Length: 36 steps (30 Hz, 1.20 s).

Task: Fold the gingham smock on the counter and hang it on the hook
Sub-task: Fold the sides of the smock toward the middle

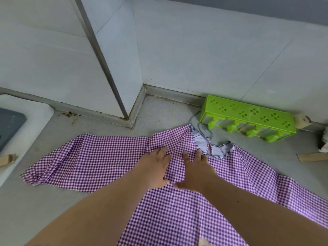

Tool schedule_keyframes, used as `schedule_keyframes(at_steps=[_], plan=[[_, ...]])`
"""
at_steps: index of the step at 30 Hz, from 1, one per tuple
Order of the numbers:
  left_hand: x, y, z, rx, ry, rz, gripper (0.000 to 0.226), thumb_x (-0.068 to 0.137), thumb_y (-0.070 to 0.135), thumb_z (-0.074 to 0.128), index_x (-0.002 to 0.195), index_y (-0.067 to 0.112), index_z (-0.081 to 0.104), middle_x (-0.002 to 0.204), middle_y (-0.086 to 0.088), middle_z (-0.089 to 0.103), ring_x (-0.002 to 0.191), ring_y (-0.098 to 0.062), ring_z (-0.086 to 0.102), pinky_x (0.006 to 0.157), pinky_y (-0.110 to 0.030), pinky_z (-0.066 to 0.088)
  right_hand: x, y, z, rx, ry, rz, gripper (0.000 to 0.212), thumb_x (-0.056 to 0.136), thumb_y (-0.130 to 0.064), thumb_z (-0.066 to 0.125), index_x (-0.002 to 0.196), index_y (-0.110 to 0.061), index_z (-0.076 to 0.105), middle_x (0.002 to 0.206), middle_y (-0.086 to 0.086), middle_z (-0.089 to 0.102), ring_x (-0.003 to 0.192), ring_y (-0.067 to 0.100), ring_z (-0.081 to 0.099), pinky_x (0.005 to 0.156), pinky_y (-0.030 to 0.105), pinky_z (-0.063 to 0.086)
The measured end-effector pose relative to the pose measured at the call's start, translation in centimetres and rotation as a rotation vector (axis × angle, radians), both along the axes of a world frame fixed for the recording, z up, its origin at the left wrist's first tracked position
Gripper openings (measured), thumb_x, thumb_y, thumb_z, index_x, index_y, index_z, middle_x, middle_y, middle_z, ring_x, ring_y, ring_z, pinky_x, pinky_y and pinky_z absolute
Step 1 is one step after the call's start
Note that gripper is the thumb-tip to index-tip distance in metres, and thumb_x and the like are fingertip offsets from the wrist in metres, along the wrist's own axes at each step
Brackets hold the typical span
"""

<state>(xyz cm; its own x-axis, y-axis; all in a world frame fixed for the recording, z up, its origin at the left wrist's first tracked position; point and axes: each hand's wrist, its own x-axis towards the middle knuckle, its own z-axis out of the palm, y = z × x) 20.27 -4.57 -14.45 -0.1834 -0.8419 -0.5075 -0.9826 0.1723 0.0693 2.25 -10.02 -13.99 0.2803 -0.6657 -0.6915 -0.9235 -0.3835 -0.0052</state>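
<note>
The purple-and-white gingham smock (106, 157) lies spread flat on the grey worktop (44, 201), one sleeve stretched out to the left and its striped-edged collar (211, 148) pointing toward the tiled wall (195, 50). Both hands rest side by side on the cloth just below the collar: the left hand (156, 167) lies palm down with its fingers (164, 151) straight and released, and the right hand (195, 171) likewise presses flat, fingers spread and grasping nothing. A lime-green perforated plastic rack (248, 116) stands at the foot of the wall, just beyond the collar. A white sink edge (26, 112) shows at far left.
</note>
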Motion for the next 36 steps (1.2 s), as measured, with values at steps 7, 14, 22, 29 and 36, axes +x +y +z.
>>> schedule_keyframes(at_steps=[7,14,22,29,36], plan=[[8.1,5.8,1.1,0.033,-0.005,0.348,0.079,0.099,0.06,0.055,0.165,0.03,0.023,0.177,-0.003,0.005,0.161,-0.029,0.014,0.126,-0.054,0.029,2.3,0.0,0.9,-0.056,0.113,0.023,0.149,0.065,-0.076,0.079,0.159,-0.023,-0.024,0.165,0.03,-0.021,0.155,0.052,0.002,0.116,0.063,0.034],[12.5,8.9,1.0,0.118,0.011,0.478,0.08,0.1,0.061,0.054,0.167,0.04,0.014,0.178,0.0,-0.002,0.163,-0.03,0.008,0.128,-0.055,0.027,5.9,2.5,1.1,-0.009,0.023,-0.049,0.142,0.067,-0.082,0.073,0.159,-0.035,-0.024,0.165,0.032,-0.02,0.153,0.057,0.001,0.115,0.066,0.032],[18.0,11.2,1.4,-0.009,0.031,0.99,0.074,0.099,0.057,0.057,0.163,0.03,0.03,0.174,-0.007,0.009,0.16,-0.036,0.012,0.125,-0.054,0.031,6.7,2.3,1.3,-0.037,0.05,-0.047,0.145,0.066,-0.077,0.078,0.158,-0.034,-0.026,0.163,0.034,-0.021,0.152,0.058,0.0,0.116,0.066,0.031],[24.6,14.5,0.2,-0.09,-0.124,1.052,0.076,0.097,0.055,0.062,0.162,0.04,0.026,0.175,-0.012,-0.006,0.162,-0.04,0.003,0.129,-0.054,0.018,7.0,2.4,0.8,-0.05,0.067,-0.041,0.148,0.062,-0.08,0.077,0.155,-0.039,-0.03,0.163,0.032,-0.022,0.152,0.057,0.0,0.117,0.068,0.029],[27.8,14.8,-1.3,-0.034,-0.094,1.209,0.085,0.092,0.049,0.059,0.161,0.023,0.017,0.159,-0.019,0.04,0.145,-0.041,0.044,0.118,-0.056,0.042,6.9,2.2,0.3,-0.058,0.079,-0.033,0.149,0.06,-0.084,0.075,0.153,-0.04,-0.033,0.164,0.031,-0.022,0.153,0.056,-0.001,0.118,0.068,0.027]])
